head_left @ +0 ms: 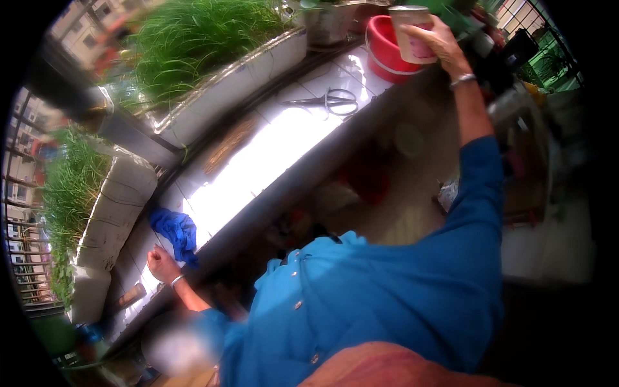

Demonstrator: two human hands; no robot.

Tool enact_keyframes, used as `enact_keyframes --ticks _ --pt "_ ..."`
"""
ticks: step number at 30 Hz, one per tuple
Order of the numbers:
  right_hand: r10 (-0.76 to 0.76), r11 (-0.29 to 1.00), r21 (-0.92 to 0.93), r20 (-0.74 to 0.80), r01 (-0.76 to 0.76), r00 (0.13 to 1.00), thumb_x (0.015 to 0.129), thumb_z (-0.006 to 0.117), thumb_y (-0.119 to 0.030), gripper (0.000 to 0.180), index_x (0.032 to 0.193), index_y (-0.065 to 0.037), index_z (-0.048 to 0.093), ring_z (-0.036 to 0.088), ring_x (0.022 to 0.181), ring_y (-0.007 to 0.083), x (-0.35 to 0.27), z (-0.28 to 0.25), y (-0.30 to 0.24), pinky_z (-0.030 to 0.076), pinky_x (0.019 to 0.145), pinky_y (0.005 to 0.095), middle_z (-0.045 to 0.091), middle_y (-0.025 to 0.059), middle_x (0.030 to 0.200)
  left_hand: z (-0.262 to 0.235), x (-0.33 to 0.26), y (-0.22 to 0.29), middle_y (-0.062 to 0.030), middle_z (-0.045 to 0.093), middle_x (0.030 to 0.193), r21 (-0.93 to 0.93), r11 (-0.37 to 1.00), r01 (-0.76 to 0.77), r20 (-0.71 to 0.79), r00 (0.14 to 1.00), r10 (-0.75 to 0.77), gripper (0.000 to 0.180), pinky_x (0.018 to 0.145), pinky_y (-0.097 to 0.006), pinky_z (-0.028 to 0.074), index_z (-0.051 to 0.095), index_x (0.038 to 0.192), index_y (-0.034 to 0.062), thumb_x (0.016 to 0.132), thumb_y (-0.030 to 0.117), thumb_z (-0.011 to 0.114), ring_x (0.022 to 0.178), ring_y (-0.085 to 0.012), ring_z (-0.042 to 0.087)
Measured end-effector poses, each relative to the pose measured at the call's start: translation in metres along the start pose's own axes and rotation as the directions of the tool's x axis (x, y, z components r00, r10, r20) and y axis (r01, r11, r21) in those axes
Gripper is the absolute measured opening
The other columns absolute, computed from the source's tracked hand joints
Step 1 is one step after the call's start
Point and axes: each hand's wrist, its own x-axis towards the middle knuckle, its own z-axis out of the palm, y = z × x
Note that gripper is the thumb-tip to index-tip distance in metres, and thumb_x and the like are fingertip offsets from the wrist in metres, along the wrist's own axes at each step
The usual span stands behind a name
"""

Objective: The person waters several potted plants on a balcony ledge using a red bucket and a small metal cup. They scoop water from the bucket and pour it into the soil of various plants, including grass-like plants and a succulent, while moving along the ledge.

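My right hand [440, 46] is wrapped round a beige can [412, 35] with a pinkish patch on its side. The can is held up over the rim of a red bucket [380, 48] with a pale handle, at the far right end of a white tiled ledge [293, 132]. My left hand [162, 264] is at the left part of the ledge, its fingers curled in and nothing visible in them. Close beyond it lies a crumpled blue cloth [175, 233]. A pair of scissors [332, 101] with large looped handles lies on the ledge, left of the bucket.
Long white planters [222, 87] of tall green grass [193, 42] line the ledge's far side. A brown woven-looking strip [229, 147] lies on the tiles, and a small brown block [132, 295] sits near the left end. Metal window bars [22, 248] stand at the left.
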Motion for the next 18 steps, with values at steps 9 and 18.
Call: enact_keyframes --ticks 9,18 --pt "0.009 0.972 -0.234 -0.108 -0.034 0.994 0.072 0.085 -0.037 0.055 0.112 -0.003 0.067 0.068 0.088 0.0165 0.063 -0.031 0.08 0.055 0.082 0.0318 0.072 0.0085 0.102 0.0 0.002 -0.006 -0.0159 0.062 0.069 0.023 0.999 0.029 0.025 0.999 -0.03 0.04 0.062 -0.045 0.045 0.058 0.073 0.0024 0.095 0.035 0.057 0.065 -0.0319 0.06" --pt "0.09 0.949 -0.315 0.207 -0.021 0.974 0.062 0.086 -0.038 0.065 0.11 -0.001 0.063 0.067 0.096 0.0278 0.099 0.018 0.153 0.053 0.085 0.0384 0.069 0.0174 0.107 0.007 0.005 -0.011 -0.0152 0.059 0.064 -0.002 1.0 0.026 -0.003 1.0 -0.026 0.041 0.059 -0.044 0.043 0.053 0.071 0.002 0.094 0.035 0.06 0.059 -0.0287 0.056"
